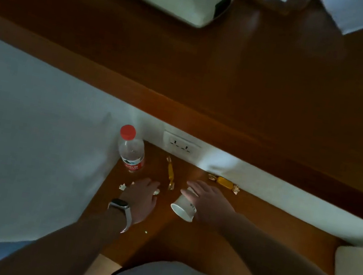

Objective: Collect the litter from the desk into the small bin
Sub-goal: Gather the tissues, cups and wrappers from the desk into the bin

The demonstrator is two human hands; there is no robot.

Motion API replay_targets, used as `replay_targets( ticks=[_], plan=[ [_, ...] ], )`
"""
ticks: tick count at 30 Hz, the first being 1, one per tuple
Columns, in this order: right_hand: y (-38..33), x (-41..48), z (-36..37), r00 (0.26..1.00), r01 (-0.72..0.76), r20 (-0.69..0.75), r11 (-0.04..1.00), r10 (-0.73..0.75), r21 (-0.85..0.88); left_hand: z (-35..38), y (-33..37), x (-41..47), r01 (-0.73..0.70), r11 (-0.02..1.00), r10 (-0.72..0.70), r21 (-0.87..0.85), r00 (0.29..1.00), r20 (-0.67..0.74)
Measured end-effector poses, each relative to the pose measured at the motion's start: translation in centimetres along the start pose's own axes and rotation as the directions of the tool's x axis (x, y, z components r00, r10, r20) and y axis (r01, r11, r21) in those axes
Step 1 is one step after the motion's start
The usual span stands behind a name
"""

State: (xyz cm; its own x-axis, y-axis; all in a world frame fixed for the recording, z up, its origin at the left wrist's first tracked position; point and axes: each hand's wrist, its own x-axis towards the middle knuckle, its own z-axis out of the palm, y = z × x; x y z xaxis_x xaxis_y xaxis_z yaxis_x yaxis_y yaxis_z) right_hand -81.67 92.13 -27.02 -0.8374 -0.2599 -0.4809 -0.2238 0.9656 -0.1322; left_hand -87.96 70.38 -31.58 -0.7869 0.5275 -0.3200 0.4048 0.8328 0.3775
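Dim light. White wall [18,133] left of and behind brown wooden desk [169,239]; double socket [181,145] in back wall (just above desktop). Broad brown wood surface [233,86] higher up.

Dim, warm-tinted frame; brightest patch on the wall [219,163] beside the socket [181,145], foreground shadowed, soft blur throughout, wide-angle bending at edges

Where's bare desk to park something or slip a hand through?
Free: near strip of desk between the forearms; right stretch between wrapped candy and white object. Crowded: back-left corner, with bottle, thin wrapper, paper scraps, cup, left hand, right hand.
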Motion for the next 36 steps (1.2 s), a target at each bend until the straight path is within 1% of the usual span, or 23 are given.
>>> replay_targets(
  ticks=[4, 7, 9, 14, 18, 22, 25, 27, 32, 34, 36],
  plan=[
    [-0.4, 0.3, 0.6, 0.999, -0.009, 0.037, 0.999, 0.011, -0.039, 0.2, -0.4, 0.8, -0.04, 0.999, 0.039, 0.025, 0.999, 0.034],
    [-0.3, -0.2, 1.3, 1.0, -0.03, -0.008, 1.0, 0.03, -0.008, 0.4, -0.5, 0.7, -0.055, 0.998, 0.054, 0.027, 0.998, 0.035],
    [-0.2, -0.8, 1.8, 0.999, -0.035, -0.033, 0.999, 0.034, -0.018, 0.5, -0.5, 0.3, -0.054, 0.998, 0.053, 0.022, 0.998, 0.04],
    [-0.4, -2.6, 2.9, 0.994, -0.098, -0.048, 0.995, 0.099, 0.019, 0.4, 0.1, -1.1, -0.065, 0.998, 0.065, -0.018, 0.998, -0.016],
    [-0.5, -4.6, 3.5, 0.983, -0.158, -0.073, 0.979, 0.168, 0.129, -0.1, 1.7, -2.1, -0.081, 0.996, 0.078, -0.036, 0.994, -0.078],
    [0.0, -7.9, 3.9, 0.953, -0.204, -0.166, 0.944, 0.252, 0.261, -0.3, 4.5, -2.9, -0.118, 0.991, 0.11, -0.068, 0.987, -0.12],
    [1.0, -10.9, 4.3, 0.921, -0.233, -0.223, 0.911, 0.319, 0.339, -0.5, 7.5, -3.3, -0.155, 0.983, 0.139, -0.099, 0.978, -0.154],
    [2.2, -13.2, 4.4, 0.895, -0.251, -0.251, 0.882, 0.368, 0.398, -0.8, 10.0, -3.5, -0.204, 0.972, 0.183, -0.116, 0.969, -0.167],
    [5.8, -19.6, 4.8, 0.814, -0.322, -0.27, 0.787, 0.514, 0.526, -1.2, 18.5, -3.7, -0.317, 0.933, 0.281, -0.173, 0.938, -0.204],
    [7.3, -22.4, 4.9, 0.76, -0.352, -0.285, 0.739, 0.584, 0.575, -0.6, 22.4, -3.6, -0.359, 0.918, 0.325, -0.166, 0.924, -0.202],
    [8.8, -25.3, 5.2, 0.68, -0.366, -0.298, 0.663, 0.67, 0.654, 0.2, 26.3, -3.5, -0.37, 0.911, 0.337, -0.181, 0.923, -0.186]
  ],
)
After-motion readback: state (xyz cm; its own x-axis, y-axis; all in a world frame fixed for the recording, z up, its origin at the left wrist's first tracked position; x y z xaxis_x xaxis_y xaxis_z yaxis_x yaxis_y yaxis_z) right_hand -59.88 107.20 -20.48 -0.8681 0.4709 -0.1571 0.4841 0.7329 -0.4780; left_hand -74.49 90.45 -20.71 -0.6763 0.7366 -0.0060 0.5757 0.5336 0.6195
